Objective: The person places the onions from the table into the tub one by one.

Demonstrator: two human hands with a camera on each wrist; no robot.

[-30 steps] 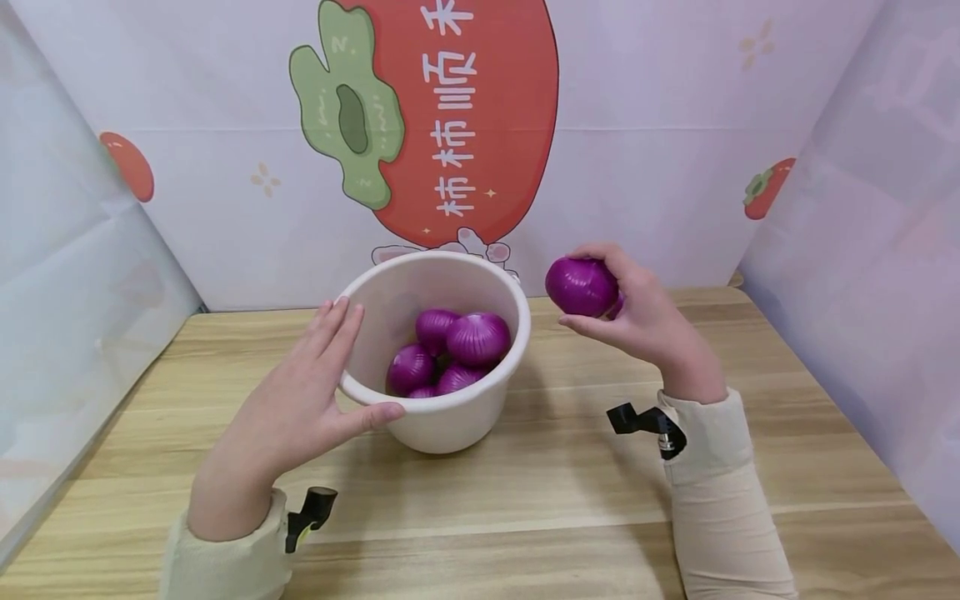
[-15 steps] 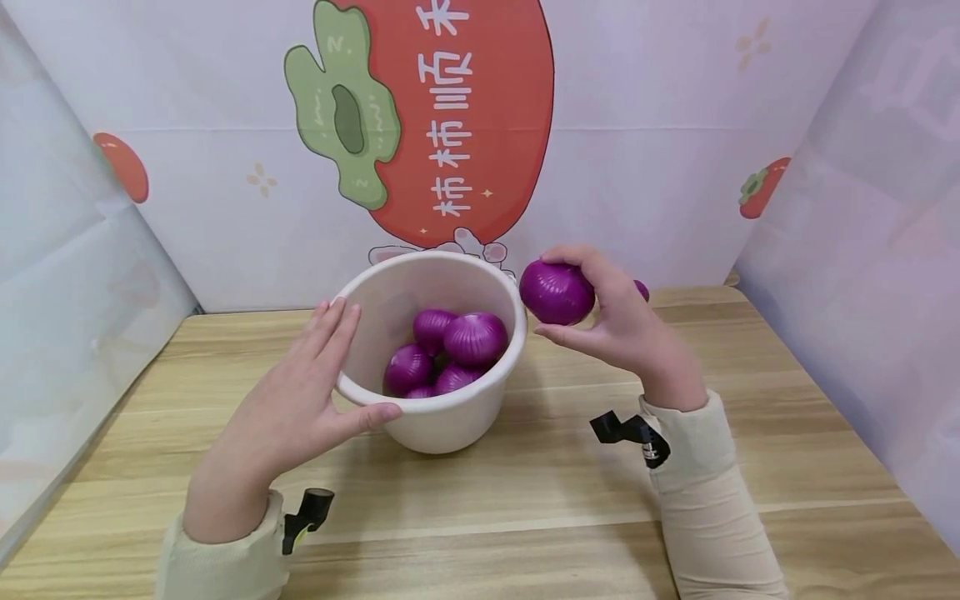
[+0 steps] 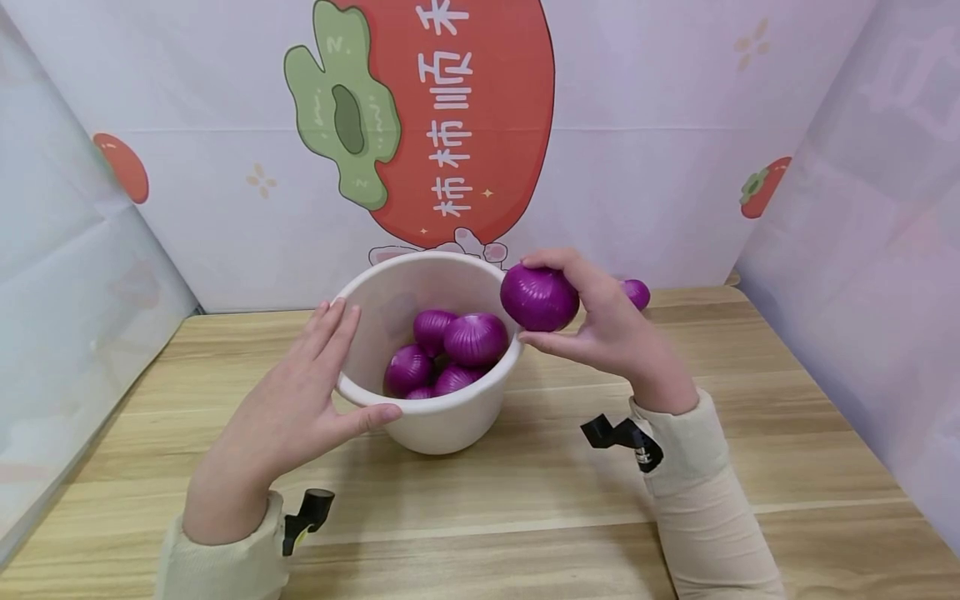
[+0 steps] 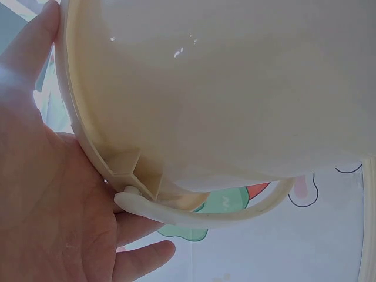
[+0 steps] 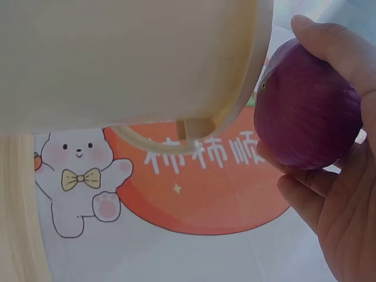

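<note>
A purple onion [image 3: 539, 297] is gripped by my right hand [image 3: 607, 321], held up at the right rim of a white plastic bucket [image 3: 450, 425]. In the right wrist view, thumb and fingers curl round this onion [image 5: 308, 108] just outside the rim. Several more purple onions [image 3: 476, 338] lie inside the bucket. My left hand [image 3: 292, 408] rests on the bucket's left rim, its fingers spread and fairly straight, the thumb along the front edge. The left wrist view has the palm [image 4: 53, 200] against the rim, beside the bucket's handle [image 4: 200, 218].
Behind my right hand another purple onion [image 3: 636, 293] sits near the back of the wooden table [image 3: 480, 525], partly hidden by the hand. A printed cloth backdrop [image 3: 637, 125] rises behind the table, with cloth sides left and right.
My right hand has moved left with its onion, from beside the bucket to its right rim. The onion behind the hand has come into fuller view. The left hand stays on the rim.
</note>
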